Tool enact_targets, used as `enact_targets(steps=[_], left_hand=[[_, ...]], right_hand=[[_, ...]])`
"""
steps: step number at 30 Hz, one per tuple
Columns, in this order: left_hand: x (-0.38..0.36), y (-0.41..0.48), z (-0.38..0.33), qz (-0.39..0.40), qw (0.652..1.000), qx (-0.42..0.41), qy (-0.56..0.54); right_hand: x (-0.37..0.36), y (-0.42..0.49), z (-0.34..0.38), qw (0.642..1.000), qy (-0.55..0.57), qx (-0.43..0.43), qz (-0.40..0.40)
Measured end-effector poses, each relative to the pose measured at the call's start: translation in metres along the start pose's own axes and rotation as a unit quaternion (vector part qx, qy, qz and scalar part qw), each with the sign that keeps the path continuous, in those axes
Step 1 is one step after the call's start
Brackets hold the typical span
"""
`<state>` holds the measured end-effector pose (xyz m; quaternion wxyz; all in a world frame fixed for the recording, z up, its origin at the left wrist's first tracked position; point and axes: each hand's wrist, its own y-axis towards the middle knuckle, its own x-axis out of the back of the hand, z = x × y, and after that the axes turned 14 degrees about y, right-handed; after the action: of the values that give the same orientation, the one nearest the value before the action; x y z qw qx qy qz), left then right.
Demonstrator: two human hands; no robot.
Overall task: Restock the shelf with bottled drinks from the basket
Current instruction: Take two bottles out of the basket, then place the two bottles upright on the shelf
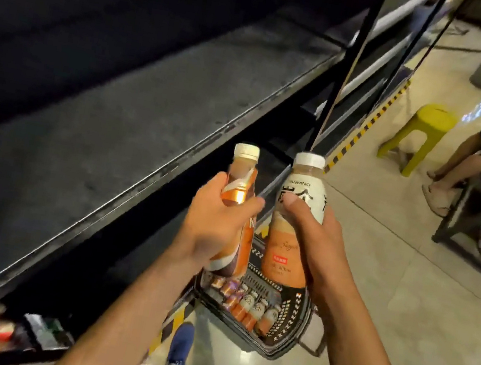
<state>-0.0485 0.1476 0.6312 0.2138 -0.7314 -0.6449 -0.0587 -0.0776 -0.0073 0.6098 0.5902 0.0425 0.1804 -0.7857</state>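
Bottled drinks fill both your hands. Your left hand [214, 219] wraps round the middle of an orange-labelled bottle [241, 179], fingers and thumb curled about it. Your right hand [317, 246] grips a larger cream-and-tan bottle [287, 254], thumb pressed across the label. Both bottles are upright with their white caps up, near each other but apart, held in the air above the black basket [294, 319] on the floor. More bottles [253, 307] lie in a row inside it. You grip each by the body and leave the base free, which I judge suits setting them down base first on the grey shelf [114, 129] to your left (its front edge runs close by the orange bottle). With that row left in the basket, much of the restocking looks undone.
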Motion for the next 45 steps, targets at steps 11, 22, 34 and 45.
enact_targets(steps=[11, 22, 34, 45], left_hand=[[0.171, -0.17, -0.018, -0.333, 0.943, -0.01, -0.024], [0.293, -0.396, 0.049, -0.574, 0.817, 0.044, -0.041], [0.43, -0.596, 0.147, -0.632, 0.774, 0.046, -0.002], [0.563, -0.592, 0.179, -0.582, 0.812, 0.046, -0.027]], right_hand=[[-0.179, -0.094, 0.045, 0.938, -0.008, 0.0, 0.346], [-0.341, -0.298, -0.008, 0.804, -0.009, -0.041, 0.593], [-0.451, -0.513, -0.095, 0.776, 0.006, -0.059, 0.628], [-0.548, -0.521, -0.088, 0.842, -0.047, 0.052, 0.535]])
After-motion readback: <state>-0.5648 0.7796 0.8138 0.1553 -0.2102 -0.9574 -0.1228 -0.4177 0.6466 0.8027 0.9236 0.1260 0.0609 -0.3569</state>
